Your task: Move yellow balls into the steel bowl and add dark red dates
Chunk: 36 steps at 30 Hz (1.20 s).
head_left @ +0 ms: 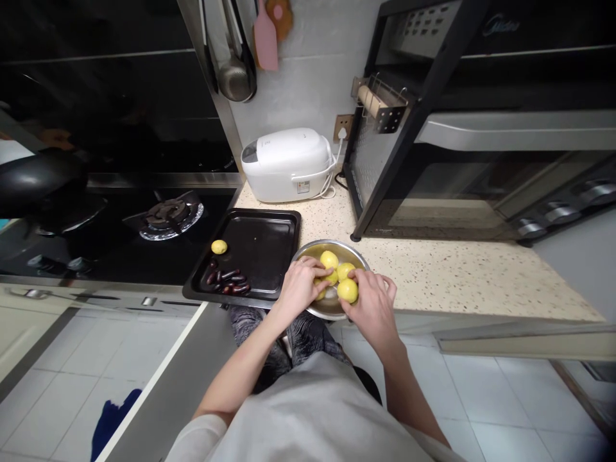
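Observation:
A round metal bowl (327,314) at the counter's front edge holds several yellow lemons (330,259). My left hand (301,282) reaches over the bowl's left side, its thumb and fingers closed around a lemon (330,277). From the right, my right hand (373,305) grips another lemon (347,290) at the front of the bowl. Left of the bowl lies a black baking tray (262,240). On it are a single lemon (219,247) at the left edge and several small, dark red, oblong fruits (233,279) near the front.
A white rice cooker (286,163) stands behind the tray, its cord plugged into the wall. To the right is a large oven (452,192) on the speckled counter (433,276). The gas stove (168,215) is at left. Below the tray, a drawer (192,378) is pulled out.

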Tool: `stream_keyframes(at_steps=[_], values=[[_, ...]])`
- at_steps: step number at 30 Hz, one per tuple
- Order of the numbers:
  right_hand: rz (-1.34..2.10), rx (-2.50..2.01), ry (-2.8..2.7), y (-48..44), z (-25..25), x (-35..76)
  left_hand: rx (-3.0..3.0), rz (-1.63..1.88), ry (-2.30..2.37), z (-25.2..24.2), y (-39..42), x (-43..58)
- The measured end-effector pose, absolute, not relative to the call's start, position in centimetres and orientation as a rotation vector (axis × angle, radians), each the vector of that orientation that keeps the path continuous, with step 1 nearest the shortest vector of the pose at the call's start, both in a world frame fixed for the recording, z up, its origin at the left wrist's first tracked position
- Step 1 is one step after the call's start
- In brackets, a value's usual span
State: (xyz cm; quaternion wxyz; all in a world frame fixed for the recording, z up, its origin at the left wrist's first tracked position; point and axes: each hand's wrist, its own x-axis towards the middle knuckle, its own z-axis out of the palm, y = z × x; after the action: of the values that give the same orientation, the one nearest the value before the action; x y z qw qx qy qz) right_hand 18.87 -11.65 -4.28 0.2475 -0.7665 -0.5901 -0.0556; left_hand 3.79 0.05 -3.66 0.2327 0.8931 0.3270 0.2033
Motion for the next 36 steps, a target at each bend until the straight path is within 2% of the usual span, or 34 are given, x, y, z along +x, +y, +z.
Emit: stream_keyframes(at_steps=[4,8,12,14,17,20,29,33,36], values=[[-0.140,-2.085,-1.635,-11.7,-4.4,19.3,2.444,0.590,0.830,-3.8,-0.2,3.7],[-0.178,-2.061,-1.654,-11.9,-4.9,19.8,2.347,0.788,0.727,-3.3,0.6,2.4],[-0.165,-2.042,-1.664,-11.8,-5.4,20.1,2.353,1.030,1.075,-2.4,4.2,-1.7],[-0.138,-2.025,-1.657,-11.8,-5.4,20.1,2.397,0.966,1.390,-2.2,6.6,-4.6],[-0.111,-1.981,-1.643,-11.8,-5.4,19.9,2.369,0.565,1.881,-2.7,9.5,-8.6],[-0.103,-1.956,-1.618,-11.9,-5.2,19.6,2.344,0.443,1.946,-3.5,11.1,-11.0],[-0.055,-1.967,-1.547,-12.1,-5.1,18.9,2.388,0.453,1.850,-2.8,10.9,-11.9],[-0.042,-1.963,-1.527,-12.1,-5.1,18.7,2.272,0.794,1.324,-1.1,7.3,-8.8],[-0.033,-1.973,-1.511,-12.2,-5.0,18.6,2.167,0.885,0.898,0.1,2.8,-5.2]])
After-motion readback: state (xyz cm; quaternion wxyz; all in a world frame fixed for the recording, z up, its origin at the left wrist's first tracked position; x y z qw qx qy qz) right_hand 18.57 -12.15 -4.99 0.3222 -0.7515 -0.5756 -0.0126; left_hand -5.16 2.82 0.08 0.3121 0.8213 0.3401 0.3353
